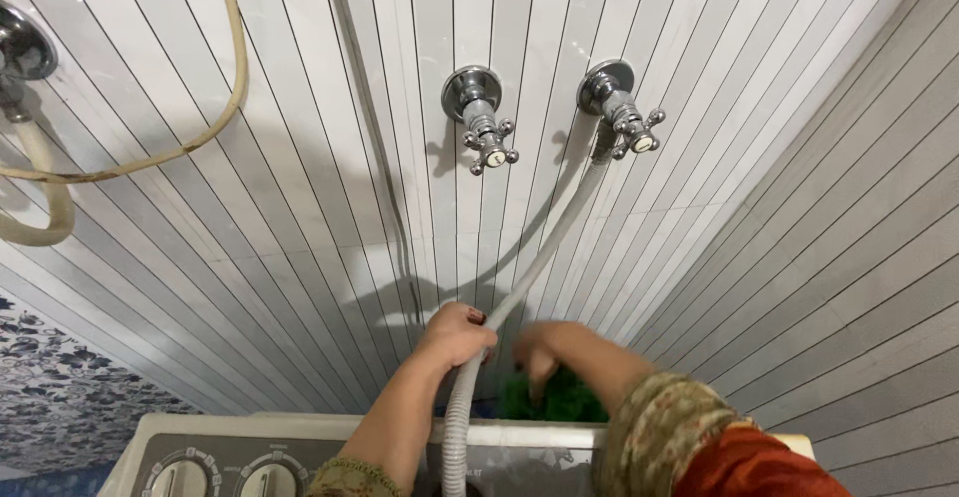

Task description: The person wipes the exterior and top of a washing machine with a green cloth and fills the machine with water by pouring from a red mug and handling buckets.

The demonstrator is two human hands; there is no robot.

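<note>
The left hand point(455, 335) is shut tight around a grey hose point(529, 277), with the fingers wrapped all the way round it. The hose runs from the hand up the wall to the right tap point(621, 112), and it also hangs down below the hand toward the washer point(300, 452) at the near edge. The right hand point(539, 352) is just to the right of the left one. It looks blurry, so I cannot tell how open it is. It sits on or just above something green point(559, 397) that lies at the back of the washer, close to the wall. I cannot tell if the hand grips it. The right arm has a patterned sleeve point(669, 432) with an orange-red cloth point(759, 467) next to it. A second tap point(479, 112) sticks out of the wall to the left of the first one, and no hose is on it. The wall point(300, 207) is made of pale, shiny strips. Far to the left a cream hose point(200, 137) loops across the wall. Two round knobs point(225, 477) sit on the washer's grey panel at the near left.
</note>
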